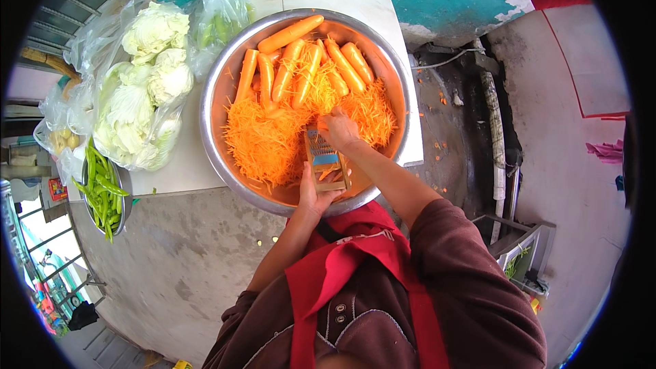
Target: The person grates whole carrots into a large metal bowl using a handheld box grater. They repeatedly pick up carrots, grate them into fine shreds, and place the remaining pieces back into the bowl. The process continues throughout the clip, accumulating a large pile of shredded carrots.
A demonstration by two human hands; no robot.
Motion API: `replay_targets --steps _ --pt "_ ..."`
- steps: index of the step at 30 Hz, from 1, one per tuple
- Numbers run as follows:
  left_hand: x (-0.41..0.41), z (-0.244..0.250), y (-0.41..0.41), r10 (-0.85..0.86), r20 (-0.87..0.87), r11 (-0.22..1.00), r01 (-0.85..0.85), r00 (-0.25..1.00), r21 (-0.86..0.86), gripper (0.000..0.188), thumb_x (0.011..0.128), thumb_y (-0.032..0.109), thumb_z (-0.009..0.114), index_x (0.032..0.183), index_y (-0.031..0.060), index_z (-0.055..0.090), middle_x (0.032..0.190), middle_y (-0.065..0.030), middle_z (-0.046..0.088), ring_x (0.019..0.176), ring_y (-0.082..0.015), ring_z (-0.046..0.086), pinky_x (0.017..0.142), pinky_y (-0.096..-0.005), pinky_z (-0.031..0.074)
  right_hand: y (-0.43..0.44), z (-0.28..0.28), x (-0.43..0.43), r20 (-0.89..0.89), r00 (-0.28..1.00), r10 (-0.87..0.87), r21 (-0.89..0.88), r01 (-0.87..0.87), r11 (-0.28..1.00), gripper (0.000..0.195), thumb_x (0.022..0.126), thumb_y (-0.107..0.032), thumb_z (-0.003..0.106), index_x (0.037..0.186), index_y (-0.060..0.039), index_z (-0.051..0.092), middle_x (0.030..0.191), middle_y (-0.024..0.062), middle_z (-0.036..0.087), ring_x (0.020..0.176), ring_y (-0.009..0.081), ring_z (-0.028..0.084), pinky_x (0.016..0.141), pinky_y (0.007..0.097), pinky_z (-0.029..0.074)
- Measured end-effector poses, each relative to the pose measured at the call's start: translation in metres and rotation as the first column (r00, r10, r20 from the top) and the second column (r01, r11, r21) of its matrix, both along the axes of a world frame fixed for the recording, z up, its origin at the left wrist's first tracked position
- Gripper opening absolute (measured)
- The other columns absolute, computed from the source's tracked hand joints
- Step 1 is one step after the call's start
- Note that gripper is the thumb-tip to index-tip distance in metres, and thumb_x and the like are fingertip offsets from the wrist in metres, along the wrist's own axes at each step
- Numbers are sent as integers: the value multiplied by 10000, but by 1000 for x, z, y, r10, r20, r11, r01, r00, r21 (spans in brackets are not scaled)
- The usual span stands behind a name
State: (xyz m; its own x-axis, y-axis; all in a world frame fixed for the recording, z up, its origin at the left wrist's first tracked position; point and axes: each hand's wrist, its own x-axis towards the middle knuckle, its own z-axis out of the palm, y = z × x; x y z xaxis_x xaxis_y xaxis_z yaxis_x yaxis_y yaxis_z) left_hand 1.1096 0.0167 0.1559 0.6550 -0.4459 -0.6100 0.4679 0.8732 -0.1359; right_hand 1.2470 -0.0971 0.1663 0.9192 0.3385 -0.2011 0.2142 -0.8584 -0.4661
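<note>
A wooden-framed grater [325, 159] slants inside a large metal basin [217, 164]. My left hand [312, 193] grips the frame's lower end near the basin's front rim. Over the grater's upper end, my right hand [340, 130] is closed around what looks like a piece of carrot, mostly hidden by the fingers. Heaps of shredded carrot [264, 138] lie on both sides of the grater. Behind them rest several whole peeled carrots [307, 77], with one long carrot [290, 34] lying across the back.
The basin stands on a white-topped table [197, 174]. To its left are cabbages [130, 102] in clear plastic, a bowl of green chillies [104, 192] at the table edge, and a bag of green vegetables [220, 25]. A pipe [494, 128] runs along the right wall.
</note>
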Motion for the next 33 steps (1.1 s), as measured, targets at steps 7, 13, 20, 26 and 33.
replay_targets --steps 7,13,20,26,33 --pt "-10 -27 7 179 -74 960 -191 981 -204 613 968 613 407 1379 158 418 1390 -178 444 1252 -418 477 982 -707 373 -3 70 -81 62 991 117 166 -126 978 329 790 -217 704 1105 -126 684 1048 127 585 1011 347 601 755 470 558" --pt "-3 -2 -4 44 -68 997 -40 997 63 650 969 625 387 1384 124 404 1326 -208 495 1245 -437 477 981 -720 362 24 7 2 -41 998 -42 -23 41 999 241 819 -217 682 1023 -89 678 1044 146 594 994 370 606 738 483 557" --pt "-5 -4 -2 78 -84 987 -65 993 150 634 974 621 386 1385 139 416 1293 -206 504 1209 -427 500 963 -719 376 -1 68 -85 79 989 125 114 -133 985 286 803 -226 696 1028 -56 654 1037 154 587 985 374 605 722 471 560" --pt "0 1 -3 53 -38 998 -53 998 17 644 967 631 391 1373 134 437 1306 -202 496 1203 -415 513 961 -681 409 17 4 -3 121 986 114 -17 -112 994 185 861 -224 639 885 -41 637 1024 173 595 951 384 615 701 490 548" --pt "-3 -4 -4 92 -93 982 -75 991 171 679 965 646 376 1376 109 431 1315 -198 512 1200 -425 522 949 -674 415 -8 56 -74 57 990 131 64 -134 989 331 834 -240 686 1135 -105 664 1014 143 578 957 368 614 738 465 543"
